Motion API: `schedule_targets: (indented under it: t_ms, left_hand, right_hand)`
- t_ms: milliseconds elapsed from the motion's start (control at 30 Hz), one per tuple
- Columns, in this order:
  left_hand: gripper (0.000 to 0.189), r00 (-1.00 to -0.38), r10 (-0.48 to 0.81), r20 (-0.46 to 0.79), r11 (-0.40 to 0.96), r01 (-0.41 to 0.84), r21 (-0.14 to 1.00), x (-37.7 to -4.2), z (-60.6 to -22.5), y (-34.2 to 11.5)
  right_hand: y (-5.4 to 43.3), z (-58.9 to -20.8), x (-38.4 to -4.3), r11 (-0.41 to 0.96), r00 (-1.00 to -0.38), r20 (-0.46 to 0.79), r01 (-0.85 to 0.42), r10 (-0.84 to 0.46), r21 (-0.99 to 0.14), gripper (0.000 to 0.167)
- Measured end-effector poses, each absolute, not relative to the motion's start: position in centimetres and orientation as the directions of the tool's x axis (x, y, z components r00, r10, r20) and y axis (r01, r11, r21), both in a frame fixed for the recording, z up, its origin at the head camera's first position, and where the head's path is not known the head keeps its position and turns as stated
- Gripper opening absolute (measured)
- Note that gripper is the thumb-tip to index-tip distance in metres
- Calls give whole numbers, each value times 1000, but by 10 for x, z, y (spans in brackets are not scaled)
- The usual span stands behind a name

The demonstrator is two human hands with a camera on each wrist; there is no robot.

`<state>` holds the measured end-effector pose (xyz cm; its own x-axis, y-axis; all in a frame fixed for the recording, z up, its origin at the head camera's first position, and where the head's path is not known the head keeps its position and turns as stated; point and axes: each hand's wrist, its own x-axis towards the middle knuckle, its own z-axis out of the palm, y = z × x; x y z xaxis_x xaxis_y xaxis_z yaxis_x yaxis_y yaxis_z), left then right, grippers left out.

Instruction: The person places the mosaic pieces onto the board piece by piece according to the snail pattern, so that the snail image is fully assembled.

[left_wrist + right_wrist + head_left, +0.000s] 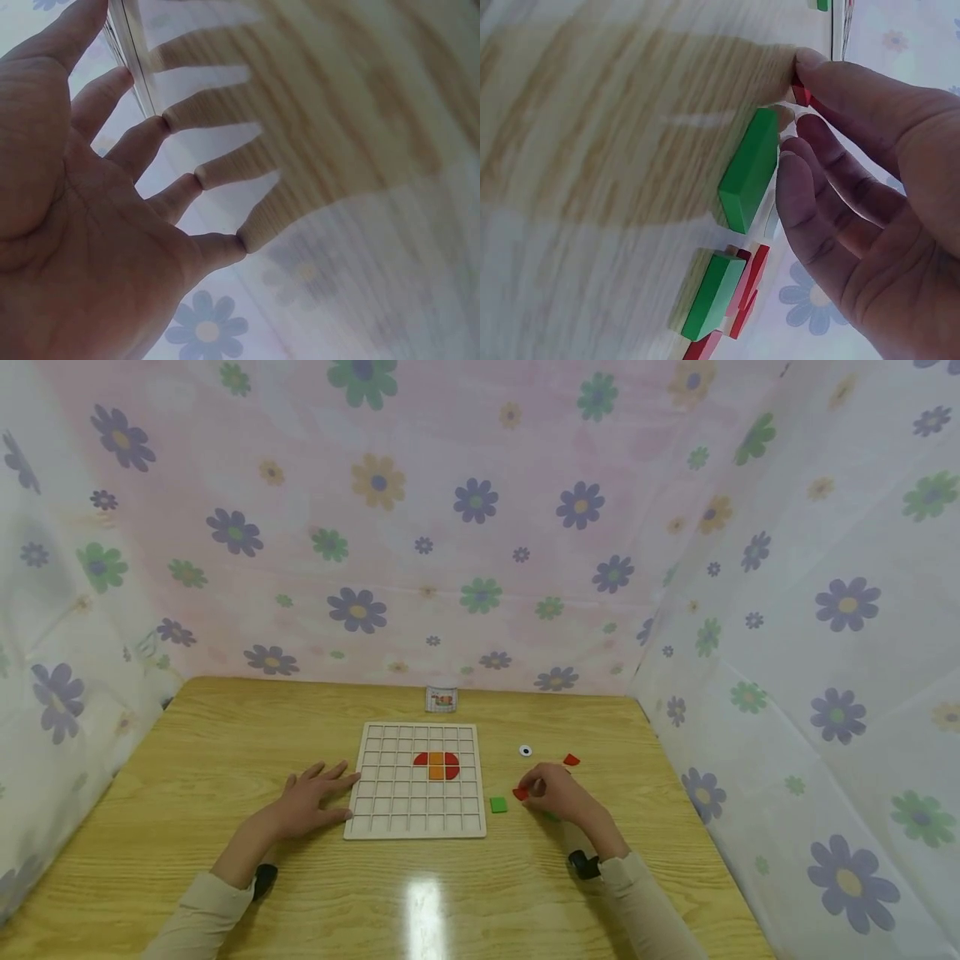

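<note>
A pale wooden grid board (pixel 381 808) lies on the table, with orange squares (pixel 437 772) and rounded red pieces (pixel 452 760) set in its cells. My left hand (pixel 303 803) rests at the board's left edge, fingers spread and fingertips on the tabletop. To the right of the board, my right hand (pixel 561 795) pinches a red quarter-round piece (pixel 520 794) between thumb and index finger, low over the table. In the right wrist view that red piece (pixel 802 93) shows only partly between the fingertips. A green block (pixel 751 171) lies just below the curled other fingers.
Beside the board lies a green square (pixel 498 805). Farther right are a white eye disc (pixel 525 750) and a loose red piece (pixel 572 760). Another green block (pixel 714 296) sits among red ones in the right wrist view. A small picture card (pixel 442 699) stands behind the board.
</note>
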<state>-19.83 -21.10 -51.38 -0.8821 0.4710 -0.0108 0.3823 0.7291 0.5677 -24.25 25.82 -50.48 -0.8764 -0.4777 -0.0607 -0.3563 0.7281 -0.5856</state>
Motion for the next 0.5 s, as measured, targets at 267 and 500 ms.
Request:
schedule_targets:
  t_ms: [267, 500]
  left_hand:
    - [66, -880, 476, -13, 722, 382, 577, -200, -514, -210]
    - [66, -880, 474, -11, 723, 382, 575, -199, -513, -211]
  right_hand:
    - [255, -500, -240, 755, -875, -72, -369, -479, -542, 14]
    - [246, -496, -239, 766, -864, -95, -382, -495, -517, 7]
